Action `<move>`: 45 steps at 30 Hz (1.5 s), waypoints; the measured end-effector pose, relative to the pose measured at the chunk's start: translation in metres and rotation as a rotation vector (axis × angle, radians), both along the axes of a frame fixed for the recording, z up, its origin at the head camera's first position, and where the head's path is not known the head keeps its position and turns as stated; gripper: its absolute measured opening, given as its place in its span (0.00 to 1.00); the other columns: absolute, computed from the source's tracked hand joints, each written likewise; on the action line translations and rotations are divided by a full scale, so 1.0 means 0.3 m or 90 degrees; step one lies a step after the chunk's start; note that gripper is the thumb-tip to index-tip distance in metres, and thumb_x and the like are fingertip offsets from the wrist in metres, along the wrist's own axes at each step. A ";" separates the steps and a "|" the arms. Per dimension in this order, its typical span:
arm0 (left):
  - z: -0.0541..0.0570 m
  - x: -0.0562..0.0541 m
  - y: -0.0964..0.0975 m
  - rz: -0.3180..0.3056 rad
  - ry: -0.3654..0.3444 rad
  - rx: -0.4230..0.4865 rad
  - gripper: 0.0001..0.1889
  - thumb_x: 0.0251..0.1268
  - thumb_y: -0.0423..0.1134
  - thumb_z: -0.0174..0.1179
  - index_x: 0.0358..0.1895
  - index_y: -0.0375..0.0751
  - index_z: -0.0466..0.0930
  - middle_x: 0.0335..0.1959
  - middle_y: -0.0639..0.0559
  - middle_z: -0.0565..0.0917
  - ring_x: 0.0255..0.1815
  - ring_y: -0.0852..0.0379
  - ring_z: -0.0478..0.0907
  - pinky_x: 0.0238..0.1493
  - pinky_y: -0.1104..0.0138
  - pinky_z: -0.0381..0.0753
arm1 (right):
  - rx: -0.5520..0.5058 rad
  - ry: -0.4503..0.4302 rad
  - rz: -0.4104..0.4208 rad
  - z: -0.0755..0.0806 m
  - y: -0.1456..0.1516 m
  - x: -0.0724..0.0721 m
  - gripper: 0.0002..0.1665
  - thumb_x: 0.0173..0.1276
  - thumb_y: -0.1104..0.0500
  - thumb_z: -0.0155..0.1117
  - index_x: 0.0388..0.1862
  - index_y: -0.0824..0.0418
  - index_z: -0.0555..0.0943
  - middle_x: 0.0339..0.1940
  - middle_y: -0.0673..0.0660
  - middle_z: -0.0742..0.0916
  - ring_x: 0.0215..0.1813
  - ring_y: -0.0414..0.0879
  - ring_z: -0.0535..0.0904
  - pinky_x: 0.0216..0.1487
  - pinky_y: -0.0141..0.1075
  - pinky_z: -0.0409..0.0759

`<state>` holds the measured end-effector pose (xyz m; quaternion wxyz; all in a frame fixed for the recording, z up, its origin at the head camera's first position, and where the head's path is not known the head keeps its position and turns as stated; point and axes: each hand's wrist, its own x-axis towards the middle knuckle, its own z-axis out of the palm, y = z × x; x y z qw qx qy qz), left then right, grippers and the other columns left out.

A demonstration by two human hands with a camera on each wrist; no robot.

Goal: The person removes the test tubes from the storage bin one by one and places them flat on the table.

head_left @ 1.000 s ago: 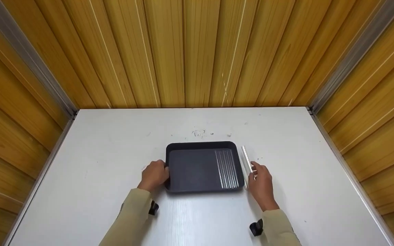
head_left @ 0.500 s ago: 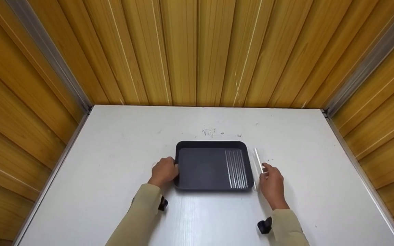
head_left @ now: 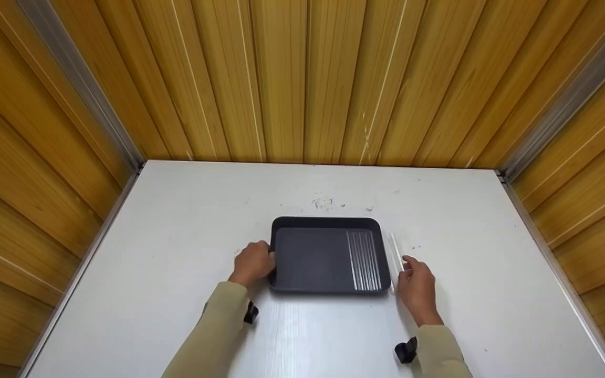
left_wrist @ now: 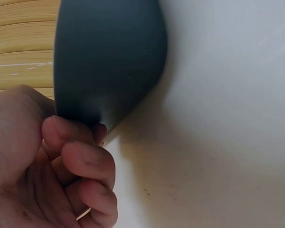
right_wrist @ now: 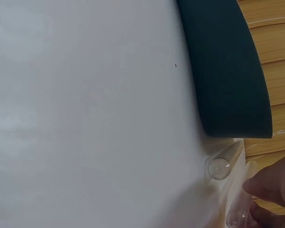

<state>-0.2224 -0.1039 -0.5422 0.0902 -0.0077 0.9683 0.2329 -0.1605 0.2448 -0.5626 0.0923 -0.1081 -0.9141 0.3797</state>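
Note:
A dark grey rectangular tray [head_left: 310, 257] lies on the white table, and several clear tubes [head_left: 364, 261] rest side by side along its right part. My left hand [head_left: 253, 261] grips the tray's left edge; its curled fingers [left_wrist: 92, 161] show at the wall in the left wrist view. Right of the tray, my right hand [head_left: 418, 287] pinches a clear tube [head_left: 396, 253] between thumb and finger. A second clear tube [right_wrist: 219, 167] lies on the table close to the tray's right side, beside the held tube [right_wrist: 238, 213].
The white table [head_left: 202, 210] has small dark marks [head_left: 322, 203] behind the tray. Wood-patterned panels [head_left: 281, 79] with metal corner posts enclose the back and sides. A small black device [head_left: 406, 350] is worn at each wrist.
The head view has shifted, so everything appears further right. My right hand has moved the held tube slightly down and nearer me. The left hand keeps its grip on the tray.

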 end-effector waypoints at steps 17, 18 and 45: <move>-0.002 0.008 0.003 0.004 0.010 0.007 0.14 0.66 0.41 0.53 0.42 0.33 0.82 0.37 0.40 0.85 0.32 0.50 0.78 0.38 0.51 0.78 | -0.022 -0.055 -0.006 -0.009 0.007 0.009 0.25 0.68 0.70 0.50 0.64 0.72 0.71 0.50 0.69 0.79 0.51 0.58 0.77 0.52 0.49 0.74; -0.002 0.008 0.003 0.005 0.009 0.010 0.14 0.66 0.41 0.53 0.42 0.33 0.82 0.37 0.40 0.85 0.32 0.50 0.78 0.38 0.51 0.77 | -0.021 -0.056 -0.006 -0.010 0.006 0.010 0.25 0.68 0.70 0.51 0.64 0.71 0.70 0.50 0.69 0.79 0.51 0.58 0.77 0.52 0.49 0.74; -0.009 0.001 -0.002 0.009 -0.002 0.003 0.14 0.67 0.41 0.52 0.43 0.33 0.81 0.37 0.41 0.85 0.32 0.50 0.79 0.39 0.52 0.78 | -0.003 0.028 0.013 0.052 -0.033 0.005 0.22 0.68 0.67 0.56 0.61 0.70 0.74 0.50 0.68 0.80 0.51 0.58 0.78 0.50 0.49 0.76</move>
